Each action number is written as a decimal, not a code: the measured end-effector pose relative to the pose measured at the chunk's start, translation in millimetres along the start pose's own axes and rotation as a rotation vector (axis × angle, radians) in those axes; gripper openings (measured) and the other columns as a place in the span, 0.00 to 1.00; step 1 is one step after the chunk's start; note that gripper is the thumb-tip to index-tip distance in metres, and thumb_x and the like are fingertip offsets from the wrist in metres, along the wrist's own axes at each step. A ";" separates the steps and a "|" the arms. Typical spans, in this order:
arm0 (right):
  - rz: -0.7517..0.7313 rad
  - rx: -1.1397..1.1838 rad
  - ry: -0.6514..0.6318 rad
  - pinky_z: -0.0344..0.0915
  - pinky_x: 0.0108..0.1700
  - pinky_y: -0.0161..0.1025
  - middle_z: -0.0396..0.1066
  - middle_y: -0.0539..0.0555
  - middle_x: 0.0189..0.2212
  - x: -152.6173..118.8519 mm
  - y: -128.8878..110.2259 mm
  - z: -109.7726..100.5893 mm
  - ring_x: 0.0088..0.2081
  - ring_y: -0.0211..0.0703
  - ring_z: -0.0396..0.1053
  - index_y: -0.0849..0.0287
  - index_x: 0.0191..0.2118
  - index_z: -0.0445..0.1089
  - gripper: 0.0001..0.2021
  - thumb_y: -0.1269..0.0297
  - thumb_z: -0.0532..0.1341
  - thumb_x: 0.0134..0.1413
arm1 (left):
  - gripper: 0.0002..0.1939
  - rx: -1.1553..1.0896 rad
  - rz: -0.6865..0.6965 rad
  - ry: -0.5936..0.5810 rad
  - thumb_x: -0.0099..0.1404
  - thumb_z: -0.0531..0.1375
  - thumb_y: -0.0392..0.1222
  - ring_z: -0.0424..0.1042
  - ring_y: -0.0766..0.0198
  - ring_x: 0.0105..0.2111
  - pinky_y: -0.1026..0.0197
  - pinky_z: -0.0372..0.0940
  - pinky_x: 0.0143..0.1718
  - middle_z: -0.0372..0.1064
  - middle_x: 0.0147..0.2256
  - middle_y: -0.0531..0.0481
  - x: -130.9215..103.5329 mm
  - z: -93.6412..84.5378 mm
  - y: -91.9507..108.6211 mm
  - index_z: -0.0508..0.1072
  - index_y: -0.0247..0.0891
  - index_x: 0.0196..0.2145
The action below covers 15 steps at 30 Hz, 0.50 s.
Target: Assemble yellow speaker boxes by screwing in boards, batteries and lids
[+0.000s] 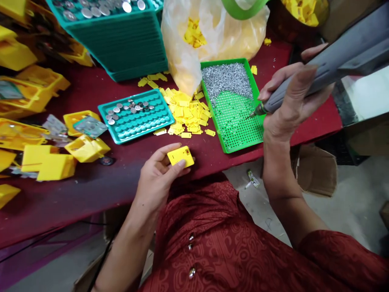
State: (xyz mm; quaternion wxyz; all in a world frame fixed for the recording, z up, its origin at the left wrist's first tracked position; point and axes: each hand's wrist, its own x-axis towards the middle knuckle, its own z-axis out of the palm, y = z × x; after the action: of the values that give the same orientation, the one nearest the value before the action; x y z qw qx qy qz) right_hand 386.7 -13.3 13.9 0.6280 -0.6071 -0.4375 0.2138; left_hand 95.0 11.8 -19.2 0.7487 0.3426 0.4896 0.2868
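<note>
Near the table's front edge my left hand (pixel 164 168) grips a small yellow plastic case (pixel 181 156), thumb on its face. My right hand (pixel 291 95) is wrapped round a grey electric screwdriver (pixel 325 61). Its thin tip points down and left over the green basket (pixel 226 148), above the mesh floor; whether it touches is unclear. Many small silver screws (pixel 227 77) fill the far part of that basket. Loose yellow covers (pixel 188 113) lie heaped left of the basket. Beside them, a teal tray (pixel 136 129) holds several round metal cells (pixel 117 110).
A stack of teal trays (pixel 130 48) rises at the back, next to a plastic bag (pixel 219 36) of yellow parts. Yellow housings (pixel 57 162) crowd the left side of the red table (pixel 127 174). A cardboard box (pixel 317 172) sits on the floor at right.
</note>
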 end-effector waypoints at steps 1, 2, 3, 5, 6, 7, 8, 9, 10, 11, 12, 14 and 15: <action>0.002 -0.011 -0.013 0.76 0.36 0.50 0.73 0.54 0.45 -1.1 3.1 5.6 0.49 0.58 0.79 0.41 0.63 0.57 0.36 0.24 0.55 0.59 | 0.32 -0.007 -0.003 0.005 0.44 0.83 0.40 0.83 0.65 0.34 0.68 0.80 0.33 0.83 0.40 0.49 0.5 -0.2 0.0 0.80 0.37 0.46; 0.005 -0.025 -0.026 0.77 0.35 0.51 0.73 0.54 0.44 -2.7 6.0 11.3 0.49 0.59 0.79 0.42 0.62 0.59 0.36 0.24 0.55 0.59 | 0.32 -0.012 -0.005 0.008 0.44 0.83 0.40 0.83 0.65 0.34 0.68 0.80 0.32 0.83 0.40 0.49 0.8 -0.3 0.1 0.80 0.37 0.46; 0.009 -0.040 -0.034 0.77 0.36 0.52 0.74 0.54 0.43 -4.4 8.8 16.9 0.49 0.59 0.80 0.43 0.61 0.60 0.35 0.24 0.55 0.60 | 0.32 -0.016 -0.008 0.010 0.44 0.83 0.40 0.83 0.65 0.34 0.68 0.80 0.32 0.84 0.40 0.49 1.0 -0.4 0.4 0.80 0.37 0.46; -0.002 -0.074 0.005 0.77 0.36 0.52 0.74 0.53 0.39 -7.1 14.1 26.4 0.46 0.58 0.80 0.44 0.60 0.60 0.34 0.24 0.55 0.61 | 0.32 -0.021 -0.011 0.014 0.44 0.83 0.40 0.83 0.64 0.34 0.68 0.80 0.32 0.84 0.40 0.49 1.2 -0.2 1.0 0.80 0.37 0.46; -0.036 -0.075 0.070 0.76 0.35 0.51 0.72 0.52 0.36 -7.6 16.6 30.2 0.42 0.55 0.80 0.45 0.58 0.60 0.33 0.25 0.54 0.62 | 0.32 -0.023 -0.014 0.016 0.44 0.83 0.40 0.83 0.64 0.34 0.68 0.80 0.32 0.84 0.39 0.49 1.2 0.0 1.3 0.80 0.37 0.46; -0.089 -0.057 0.152 0.74 0.32 0.49 0.70 0.50 0.32 -7.6 18.9 33.5 0.35 0.51 0.78 0.45 0.56 0.59 0.30 0.27 0.55 0.63 | 0.31 -0.025 -0.016 0.018 0.44 0.83 0.40 0.83 0.65 0.33 0.68 0.80 0.32 0.84 0.39 0.49 1.3 0.1 1.6 0.81 0.37 0.46; -0.152 -0.023 0.229 0.71 0.29 0.46 0.67 0.47 0.28 -7.1 20.8 36.3 0.29 0.47 0.74 0.45 0.54 0.59 0.27 0.29 0.56 0.64 | 0.31 -0.027 -0.017 0.020 0.43 0.83 0.40 0.83 0.65 0.33 0.68 0.80 0.32 0.84 0.39 0.49 1.4 0.3 1.8 0.81 0.37 0.46; -0.213 0.022 0.286 0.67 0.26 0.43 0.64 0.45 0.26 -6.3 22.4 38.7 0.24 0.43 0.69 0.46 0.51 0.58 0.25 0.32 0.58 0.65 | 0.31 -0.029 -0.016 0.022 0.43 0.83 0.39 0.83 0.65 0.33 0.68 0.80 0.32 0.84 0.38 0.49 1.6 0.4 2.0 0.81 0.37 0.45; -0.263 0.069 0.320 0.63 0.24 0.41 0.62 0.43 0.24 -5.3 23.6 40.8 0.21 0.40 0.64 0.46 0.50 0.58 0.23 0.35 0.60 0.65 | 0.31 -0.030 -0.015 0.023 0.43 0.83 0.39 0.83 0.65 0.32 0.68 0.80 0.31 0.84 0.38 0.49 1.8 0.4 2.0 0.81 0.37 0.45; -0.292 0.104 0.329 0.61 0.23 0.40 0.61 0.42 0.24 -4.4 24.5 42.5 0.20 0.37 0.61 0.46 0.49 0.58 0.22 0.37 0.62 0.65 | 0.30 -0.030 -0.015 0.022 0.43 0.83 0.39 0.82 0.65 0.32 0.68 0.80 0.32 0.84 0.38 0.49 1.9 0.2 1.9 0.81 0.37 0.45; -0.298 0.116 0.320 0.60 0.23 0.39 0.61 0.42 0.24 -3.6 25.0 43.8 0.20 0.36 0.60 0.46 0.49 0.58 0.22 0.37 0.63 0.65 | 0.30 -0.031 -0.014 0.022 0.43 0.83 0.39 0.82 0.65 0.32 0.68 0.80 0.32 0.84 0.37 0.49 2.1 0.0 1.8 0.82 0.38 0.45; -0.301 0.087 0.335 0.58 0.23 0.39 0.61 0.42 0.24 -2.2 25.6 45.3 0.20 0.36 0.59 0.46 0.48 0.58 0.23 0.36 0.63 0.64 | 0.30 -0.030 -0.015 0.018 0.44 0.83 0.39 0.82 0.65 0.33 0.68 0.81 0.32 0.84 0.38 0.49 2.2 -0.9 1.3 0.82 0.38 0.45; -0.308 0.068 0.352 0.57 0.22 0.39 0.61 0.42 0.23 -1.6 25.9 45.6 0.20 0.36 0.58 0.46 0.48 0.58 0.23 0.35 0.62 0.65 | 0.30 -0.028 -0.015 0.016 0.44 0.83 0.39 0.83 0.65 0.33 0.68 0.81 0.32 0.84 0.38 0.49 2.2 -1.5 1.1 0.82 0.38 0.45</action>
State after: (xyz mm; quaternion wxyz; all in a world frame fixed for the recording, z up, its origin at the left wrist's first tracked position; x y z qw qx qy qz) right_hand 355.8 16.1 -16.6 0.7399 -0.5395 -0.4013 0.0209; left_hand 94.3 14.5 -20.0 0.7516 0.3265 0.4939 0.2907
